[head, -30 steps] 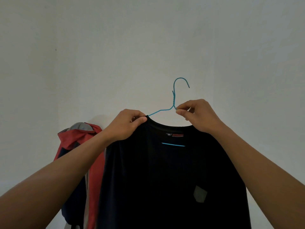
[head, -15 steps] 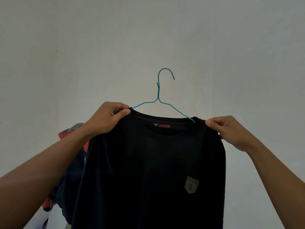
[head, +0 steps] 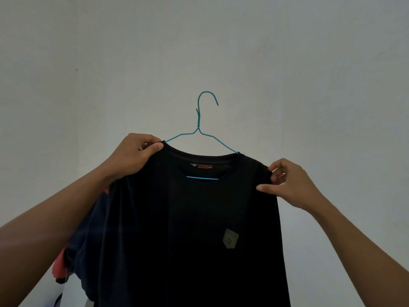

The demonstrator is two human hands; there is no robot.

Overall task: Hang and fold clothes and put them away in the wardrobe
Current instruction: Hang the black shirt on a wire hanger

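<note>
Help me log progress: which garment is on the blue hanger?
The black T-shirt in front, its neck around the blue hanger; the red-and-navy garment behind, lower left, shows no hanger.

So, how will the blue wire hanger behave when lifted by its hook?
The blue wire hanger looks thin, so it is probably light and bends easily. The black T-shirt drapes limply and could slide off if it tilts.

Plain pale grey wall (head: 287, 63) fills the whole background, matte paint, dimmer toward the left side. Small dark speck (head: 76, 69) on it, upper left. Faint vertical tone edge lower left; can't tell if corner or shadow.
</note>
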